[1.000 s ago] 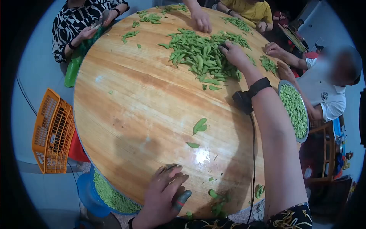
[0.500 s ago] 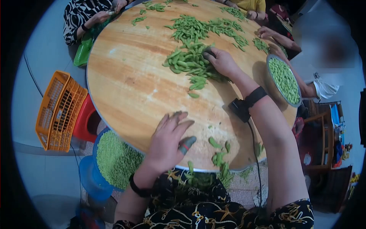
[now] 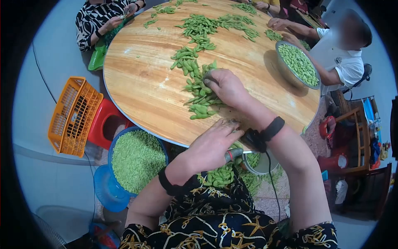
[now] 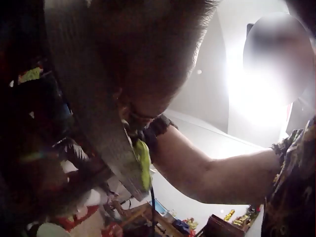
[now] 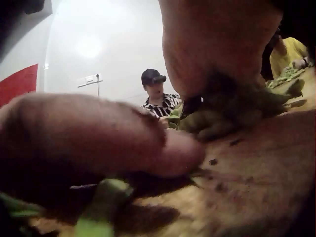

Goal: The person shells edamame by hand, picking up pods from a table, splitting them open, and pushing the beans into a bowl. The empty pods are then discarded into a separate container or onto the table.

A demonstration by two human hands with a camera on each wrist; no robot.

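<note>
Left grip (image 3: 211,147), fingers extended, is touching the surface (image 3: 141,83) edge. Right grip (image 3: 226,89), flat-handed, is pressing edamame pods (image 3: 199,101). The lower-left blue basin (image 3: 110,151) is holding shelled beans (image 3: 134,159).

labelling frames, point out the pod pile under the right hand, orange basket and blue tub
pod pile (image 3: 198,108), head view, near end
orange basket (image 3: 72,118), head view, slatted side
blue tub (image 3: 110,149), head view, left rim
</note>
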